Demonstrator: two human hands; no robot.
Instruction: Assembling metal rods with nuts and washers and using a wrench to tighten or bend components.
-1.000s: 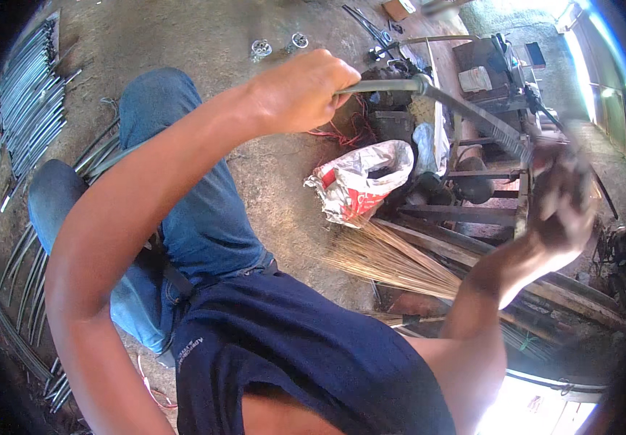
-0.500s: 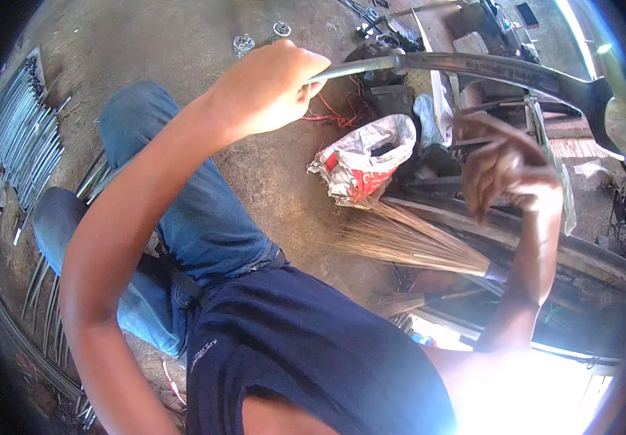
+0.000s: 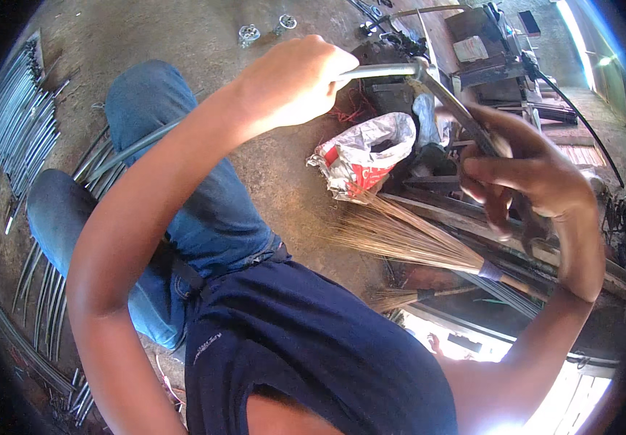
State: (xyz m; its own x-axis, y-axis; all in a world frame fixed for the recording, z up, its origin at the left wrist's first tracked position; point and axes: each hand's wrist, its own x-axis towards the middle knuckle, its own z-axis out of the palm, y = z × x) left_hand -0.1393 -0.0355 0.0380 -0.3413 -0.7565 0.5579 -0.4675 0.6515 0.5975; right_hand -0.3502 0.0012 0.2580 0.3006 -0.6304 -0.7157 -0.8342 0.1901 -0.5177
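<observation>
My left hand is closed round a grey metal rod, whose end sticks out to the right. Behind my left forearm runs a grey length that may be the same rod; my arm hides the join. At the rod's right end sits a dark, long-handled wrench, slanting down to the right. Fingers of my right hand wrap round its handle, and its lower end shows dimly below them. How the wrench's head grips the rod is too small to tell.
A white and red sack stands open on the floor, beside a straw broom. Many grey rods lie at the far left. Two small metal parts rest at the top. Dark machinery fills the upper right.
My right hand, apart from the wrench before, now grips it. The wrench has swung from pointing right to slanting down. My left hand has shifted slightly right with the rod.
</observation>
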